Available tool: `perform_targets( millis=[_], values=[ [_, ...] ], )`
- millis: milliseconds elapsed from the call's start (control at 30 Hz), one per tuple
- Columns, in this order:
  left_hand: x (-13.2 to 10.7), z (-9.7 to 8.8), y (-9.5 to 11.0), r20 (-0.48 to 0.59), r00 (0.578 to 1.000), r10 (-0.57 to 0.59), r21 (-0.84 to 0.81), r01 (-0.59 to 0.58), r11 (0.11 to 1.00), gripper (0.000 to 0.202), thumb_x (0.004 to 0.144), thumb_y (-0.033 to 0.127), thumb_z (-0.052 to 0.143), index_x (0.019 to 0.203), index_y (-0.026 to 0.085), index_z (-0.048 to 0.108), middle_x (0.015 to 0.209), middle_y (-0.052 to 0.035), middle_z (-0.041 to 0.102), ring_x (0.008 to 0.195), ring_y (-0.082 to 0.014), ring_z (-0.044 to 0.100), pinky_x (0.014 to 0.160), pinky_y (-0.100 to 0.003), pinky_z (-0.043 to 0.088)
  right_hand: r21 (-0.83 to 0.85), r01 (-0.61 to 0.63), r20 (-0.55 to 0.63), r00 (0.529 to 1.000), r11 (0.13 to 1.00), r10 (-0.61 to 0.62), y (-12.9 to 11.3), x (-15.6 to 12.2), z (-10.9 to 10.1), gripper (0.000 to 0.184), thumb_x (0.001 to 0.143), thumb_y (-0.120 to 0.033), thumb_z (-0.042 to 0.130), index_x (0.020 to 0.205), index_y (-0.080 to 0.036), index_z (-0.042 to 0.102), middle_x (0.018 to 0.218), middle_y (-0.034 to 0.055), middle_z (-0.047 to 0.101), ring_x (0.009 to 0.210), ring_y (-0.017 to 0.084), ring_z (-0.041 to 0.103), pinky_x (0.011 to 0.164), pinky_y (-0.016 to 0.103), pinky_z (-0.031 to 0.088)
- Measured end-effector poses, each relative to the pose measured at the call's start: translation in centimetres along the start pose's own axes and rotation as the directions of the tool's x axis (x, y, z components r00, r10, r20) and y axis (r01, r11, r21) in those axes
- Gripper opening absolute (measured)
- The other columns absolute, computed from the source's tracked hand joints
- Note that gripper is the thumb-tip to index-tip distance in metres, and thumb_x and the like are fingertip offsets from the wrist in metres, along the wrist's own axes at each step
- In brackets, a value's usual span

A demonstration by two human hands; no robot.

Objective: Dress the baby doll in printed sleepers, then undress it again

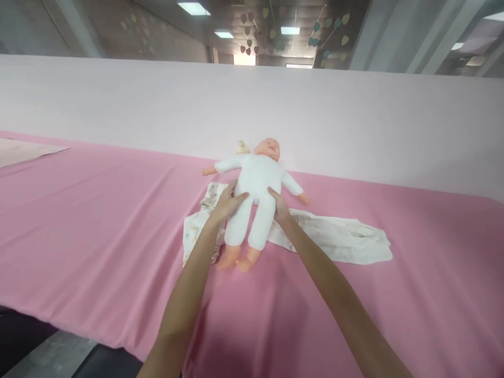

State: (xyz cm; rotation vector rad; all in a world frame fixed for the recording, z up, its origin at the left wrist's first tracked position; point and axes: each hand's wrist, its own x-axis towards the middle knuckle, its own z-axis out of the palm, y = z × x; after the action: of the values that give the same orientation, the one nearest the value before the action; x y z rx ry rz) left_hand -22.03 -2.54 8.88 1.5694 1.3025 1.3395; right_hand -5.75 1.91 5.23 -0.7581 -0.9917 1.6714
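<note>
A baby doll (255, 194) with a white cloth body and a bare head lies face up in the middle of a pink cloth (98, 236). My left hand (226, 202) wraps round the doll's waist from the left. My right hand (280, 206) grips its waist from the right. Both hands are closed on its body. Under the doll and to both sides lies a crumpled pale patterned garment (342, 239).
A small yellowish object (242, 147) lies by the doll's head. A pale pink wall (354, 121) rises behind the cloth. A lighter pink sheet (23, 149) lies at the far left. The surface's near edge (79, 336) drops to a dark floor at bottom left.
</note>
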Motion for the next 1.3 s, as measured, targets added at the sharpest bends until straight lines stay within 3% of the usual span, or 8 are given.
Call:
perform_targets(
  millis=[200, 333, 700, 833, 1000, 1167, 1233, 1300],
  values=[
    [1.1, 0.9, -4.3, -0.031, 0.998, -0.061, 0.497, 0.068, 0.865, 0.075, 0.077, 0.030, 0.058, 0.143, 0.011, 0.028, 0.144, -0.0192, 0.037, 0.135, -0.0330, 0.032, 0.110, -0.048, 0.027, -0.356, 0.026, 0.026, 0.999, 0.934, -0.018, 0.0, 3.5, -0.6, 0.036, 0.095, -0.044, 0.034, 0.099, -0.011, 0.049, 0.072, 0.0012, 0.062, 0.073, 0.013, 0.058, 0.074, 0.029, 0.051],
    [1.5, 2.1, -6.2, -0.021, 0.998, -0.056, 0.699, 0.055, 0.713, 0.067, 0.083, 0.024, 0.047, 0.143, 0.005, 0.024, 0.143, -0.0252, 0.034, 0.135, -0.0354, 0.032, 0.105, -0.050, 0.034, -0.342, -0.024, 0.000, 1.000, 0.939, 0.025, 1.2, 5.4, -1.4, 0.034, 0.095, -0.045, 0.035, 0.090, -0.014, 0.050, 0.059, -0.0041, 0.057, 0.062, 0.010, 0.054, 0.071, 0.026, 0.050],
    [0.5, 3.8, -8.6, -0.041, 0.999, -0.017, 0.906, 0.045, 0.420, 0.054, 0.089, 0.016, 0.035, 0.142, 0.022, 0.033, 0.148, -0.0220, 0.025, 0.129, -0.0389, 0.038, 0.091, -0.051, 0.044, -0.003, -0.174, -0.104, 0.979, 0.985, 0.173, 5.6, 10.1, -3.2, 0.019, 0.093, -0.030, 0.047, 0.095, -0.012, 0.054, 0.055, -0.0053, 0.058, 0.058, 0.010, 0.058, 0.072, 0.026, 0.053],
    [0.6, 4.4, -9.3, -0.069, 0.997, -0.033, 0.928, 0.076, 0.365, 0.053, 0.090, 0.015, 0.031, 0.142, 0.023, 0.035, 0.148, -0.0210, 0.025, 0.125, -0.0383, 0.042, 0.089, -0.050, 0.045, -0.222, -0.121, -0.143, 0.986, 0.967, 0.091, 5.9, 10.0, -3.7, 0.029, 0.091, -0.036, 0.049, 0.105, -0.012, 0.056, 0.071, 0.0024, 0.068, 0.063, 0.013, 0.062, 0.069, 0.028, 0.054],
    [0.4, 4.9, -9.6, -0.071, 0.997, -0.032, 0.935, 0.078, 0.345, 0.052, 0.090, 0.018, 0.030, 0.141, 0.022, 0.037, 0.148, -0.0216, 0.027, 0.124, -0.0388, 0.042, 0.090, -0.051, 0.044, -0.835, -0.030, -0.139, 0.978, 0.549, -0.158, 2.9, 7.6, -7.0, 0.026, 0.088, -0.032, 0.048, 0.103, -0.016, 0.064, 0.086, 0.0041, 0.071, 0.074, 0.014, 0.065, 0.072, 0.027, 0.053],
    [0.2, 4.9, -8.4, -0.047, 0.999, 0.003, 0.913, 0.042, 0.406, 0.051, 0.088, 0.018, 0.034, 0.139, 0.017, 0.039, 0.148, -0.0231, 0.026, 0.130, -0.0408, 0.034, 0.094, -0.058, 0.039, -0.948, -0.132, -0.213, 0.938, 0.289, -0.273, -4.6, -0.4, -17.3, 0.026, 0.084, -0.023, 0.051, 0.099, -0.011, 0.068, 0.111, 0.0151, 0.065, 0.111, 0.027, 0.054, 0.097, 0.038, 0.036],
    [0.1, 5.0, -7.0, 0.017, 0.997, 0.071, 0.882, -0.048, 0.468, 0.053, 0.086, 0.019, 0.040, 0.139, 0.013, 0.039, 0.148, -0.0224, 0.026, 0.134, -0.0394, 0.029, 0.101, -0.057, 0.033, -0.962, -0.222, -0.190, 0.962, -0.157, -0.195, -7.1, -4.5, -21.4, 0.031, 0.086, -0.032, 0.050, 0.105, -0.012, 0.066, 0.113, 0.0152, 0.065, 0.111, 0.028, 0.053, 0.099, 0.042, 0.031],
    [-0.2, 5.9, -5.0, 0.089, 0.981, 0.170, 0.822, -0.169, 0.544, 0.053, 0.086, 0.021, 0.042, 0.138, 0.012, 0.040, 0.147, -0.0197, 0.030, 0.135, -0.0343, 0.029, 0.107, -0.052, 0.030, -0.895, -0.185, -0.173, 0.983, -0.406, -0.066, -8.7, -8.3, -23.8, 0.031, 0.090, -0.032, 0.045, 0.102, -0.013, 0.066, 0.107, 0.0137, 0.067, 0.105, 0.025, 0.056, 0.095, 0.038, 0.033]
  ],
)
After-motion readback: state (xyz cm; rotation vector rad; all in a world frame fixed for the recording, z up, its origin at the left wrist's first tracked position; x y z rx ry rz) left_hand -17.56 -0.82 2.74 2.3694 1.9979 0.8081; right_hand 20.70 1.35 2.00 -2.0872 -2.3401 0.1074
